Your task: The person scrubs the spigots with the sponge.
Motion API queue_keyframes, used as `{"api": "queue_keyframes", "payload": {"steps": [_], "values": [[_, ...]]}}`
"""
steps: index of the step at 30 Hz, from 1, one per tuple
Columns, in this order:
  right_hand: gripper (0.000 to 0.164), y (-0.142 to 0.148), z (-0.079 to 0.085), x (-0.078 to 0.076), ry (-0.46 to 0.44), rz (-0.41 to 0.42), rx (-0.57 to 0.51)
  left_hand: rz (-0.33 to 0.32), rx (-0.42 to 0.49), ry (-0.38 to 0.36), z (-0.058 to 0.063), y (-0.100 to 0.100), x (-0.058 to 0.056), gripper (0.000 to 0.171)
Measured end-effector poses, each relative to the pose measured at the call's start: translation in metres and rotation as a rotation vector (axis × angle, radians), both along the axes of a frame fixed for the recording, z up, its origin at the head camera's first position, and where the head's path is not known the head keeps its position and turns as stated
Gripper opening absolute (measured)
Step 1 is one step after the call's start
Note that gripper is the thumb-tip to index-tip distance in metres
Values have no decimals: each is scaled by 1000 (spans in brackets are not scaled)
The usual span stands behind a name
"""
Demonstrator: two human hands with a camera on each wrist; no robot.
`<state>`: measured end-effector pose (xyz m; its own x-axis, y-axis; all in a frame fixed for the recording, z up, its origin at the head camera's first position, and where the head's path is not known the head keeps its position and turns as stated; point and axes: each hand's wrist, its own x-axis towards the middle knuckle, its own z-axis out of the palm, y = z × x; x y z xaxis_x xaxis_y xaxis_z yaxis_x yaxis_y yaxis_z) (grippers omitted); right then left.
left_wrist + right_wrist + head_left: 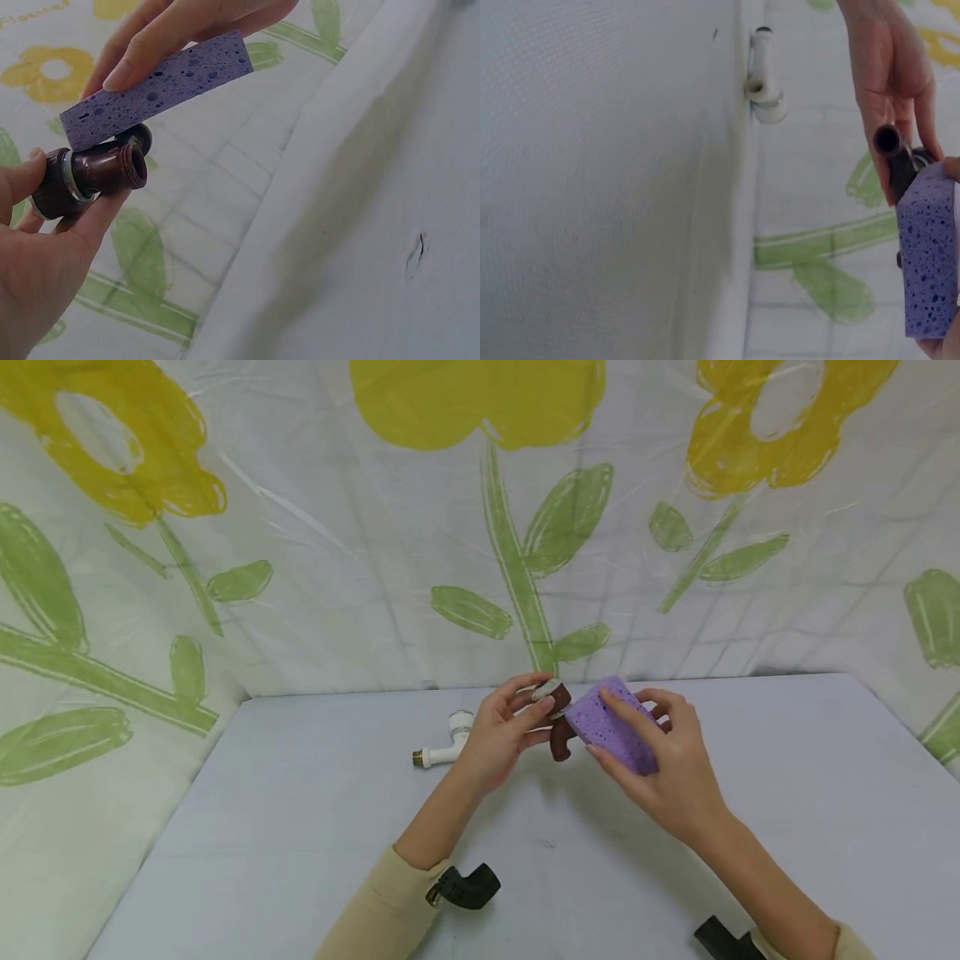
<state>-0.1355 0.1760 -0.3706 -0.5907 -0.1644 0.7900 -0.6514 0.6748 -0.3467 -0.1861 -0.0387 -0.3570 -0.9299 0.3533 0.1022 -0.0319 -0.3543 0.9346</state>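
Observation:
My left hand (495, 739) grips a small brown tap (561, 742) with a pale band, a short curved spout and, in the left wrist view, a threaded open end. In my right hand (686, 777) is a purple sponge (613, 727) full of pores, pinched between thumb and fingers. The sponge's edge lies against the tap in the left wrist view. Both are held up above the table. Part of the tap is covered by the left fingers and the sponge.
A white plastic tap (453, 750) with a brass threaded end rests on the white-covered table (300, 827), behind my left forearm. A sheet (337, 568) painted with yellow flowers and green leaves hangs along the table's back edge. Black wrist cameras (471, 887) sit at both sleeves.

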Motion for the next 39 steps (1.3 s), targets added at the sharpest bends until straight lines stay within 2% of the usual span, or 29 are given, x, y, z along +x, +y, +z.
{"api": "queue_keyframes", "payload": {"steps": [5,12,22,29,35,39], "values": [[68,-2,-4,3,-30,19,-1,16,42,-15,-2,2,0,40],[74,-3,-2,2,3,24,-75,15,78,-2,-3,2,0,37],[71,-1,-2,0,45,30,-60,-3,73,14,-4,3,0,39],[69,-1,-2,1,28,83,-20,-10,60,18,-5,3,0,40],[70,1,0,1,39,42,-49,-25,58,23,-5,3,1,40],[69,1,-2,1,24,82,-26,-28,53,26,-4,3,2,40]]}}
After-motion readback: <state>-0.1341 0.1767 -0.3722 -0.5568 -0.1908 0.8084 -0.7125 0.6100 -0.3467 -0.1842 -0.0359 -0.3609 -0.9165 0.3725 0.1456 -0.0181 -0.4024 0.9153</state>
